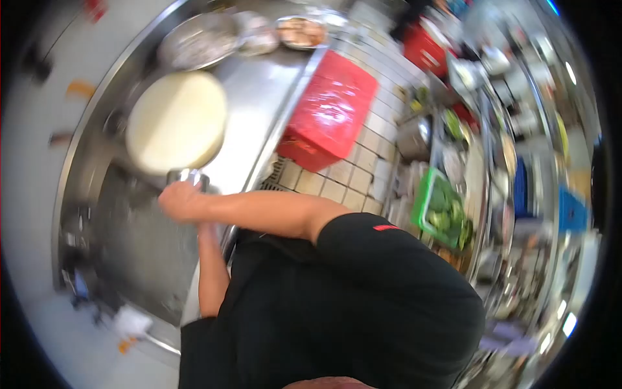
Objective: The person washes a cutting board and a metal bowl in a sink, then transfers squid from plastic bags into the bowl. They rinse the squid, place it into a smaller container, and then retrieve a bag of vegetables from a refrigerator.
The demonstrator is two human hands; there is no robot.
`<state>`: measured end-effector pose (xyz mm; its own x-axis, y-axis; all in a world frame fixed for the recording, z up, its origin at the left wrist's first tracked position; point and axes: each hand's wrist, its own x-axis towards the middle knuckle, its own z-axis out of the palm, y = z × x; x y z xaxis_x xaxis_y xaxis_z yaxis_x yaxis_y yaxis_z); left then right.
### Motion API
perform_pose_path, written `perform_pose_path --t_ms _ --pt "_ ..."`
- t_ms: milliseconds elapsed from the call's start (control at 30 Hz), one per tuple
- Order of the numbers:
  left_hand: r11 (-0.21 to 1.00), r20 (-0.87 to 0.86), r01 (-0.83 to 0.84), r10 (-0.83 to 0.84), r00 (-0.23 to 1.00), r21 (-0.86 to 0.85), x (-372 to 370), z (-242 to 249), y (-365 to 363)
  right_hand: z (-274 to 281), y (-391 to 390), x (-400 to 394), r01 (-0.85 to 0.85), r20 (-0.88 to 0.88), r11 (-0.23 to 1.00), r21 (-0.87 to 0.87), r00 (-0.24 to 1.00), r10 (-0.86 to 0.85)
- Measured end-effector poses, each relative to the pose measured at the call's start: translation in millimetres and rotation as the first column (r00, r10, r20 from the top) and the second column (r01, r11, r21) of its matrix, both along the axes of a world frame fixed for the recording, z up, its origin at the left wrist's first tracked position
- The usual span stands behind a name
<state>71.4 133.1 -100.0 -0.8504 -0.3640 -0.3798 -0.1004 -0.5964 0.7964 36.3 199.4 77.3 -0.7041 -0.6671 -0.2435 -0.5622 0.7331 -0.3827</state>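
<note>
My right hand is closed at the near edge of a round, pale cutting board. A small shiny metal thing is against its fingers, too blurred to name. My left forearm reaches up from below and passes under my right forearm, which hides most or all of my left hand. Below both hands lies the grey metal sink basin. The cutting board rests on the steel counter beside the basin.
A metal bowl and a dish of orange-pink food stand beyond the board. Right of the counter, a red box sits on the tiled floor. Farther right, a green crate holds green vegetables beside crowded shelves.
</note>
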Motion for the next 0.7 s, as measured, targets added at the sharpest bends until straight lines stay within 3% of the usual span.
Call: perform_pose_path --t_ms 33,67,100,233,333,433,500,567,633,700 --pt "0.999 0.012 0.034 -0.034 0.999 -0.023 -6.5 3.2 0.0 2.0 10.0 -6.9 -0.014 0.033 0.999 0.035 0.999 0.013" --pt "0.996 0.023 0.076 -0.075 0.997 -0.053 -14.9 8.3 4.4 27.4 32.5 -6.9 0.110 0.089 0.994 0.006 0.990 -0.110" --pt "0.990 0.027 0.114 -0.112 0.993 -0.082 -25.1 12.1 12.0 21.5 42.3 -14.1 0.119 0.091 0.992 -0.038 0.989 -0.115" --pt "0.938 0.025 0.281 -0.282 0.959 -0.205 -72.4 46.9 75.8 18.2 108.5 -40.6 0.177 -0.089 0.982 -0.072 0.979 -0.183" --pt "0.854 -0.023 0.414 -0.443 0.896 -0.315 -107.3 79.7 152.4 48.6 198.8 -41.2 0.474 0.018 0.840 -0.263 0.873 -0.487" --pt "0.732 -0.084 0.507 -0.602 0.794 -0.456 -134.2 115.2 245.7 14.5 284.8 -71.2 0.650 0.089 0.459 -0.606 0.628 -0.773" --pt "0.614 -0.108 0.534 -0.709 0.697 -0.581 -144.4 134.3 308.7 39.0 383.2 -43.7 0.658 0.244 0.255 -0.709 0.567 -0.787" --pt "0.386 -0.093 0.409 -0.811 0.577 -0.827 -139.4 168.5 378.6 15.3 452.9 -38.7 0.667 0.277 0.130 -0.733 0.468 -0.839" --pt "0.294 -0.013 0.578 -0.898 0.439 -0.762 -132.7 183.5 438.6 28.5 515.6 2.3 0.763 0.677 -0.238 -0.600 0.326 -0.660" --pt "0.223 -0.070 0.439 -0.939 0.337 -0.871 -121.6 190.3 490.1 -1.5 562.9 18.4 0.688 0.817 -0.487 -0.537 0.281 -0.504"
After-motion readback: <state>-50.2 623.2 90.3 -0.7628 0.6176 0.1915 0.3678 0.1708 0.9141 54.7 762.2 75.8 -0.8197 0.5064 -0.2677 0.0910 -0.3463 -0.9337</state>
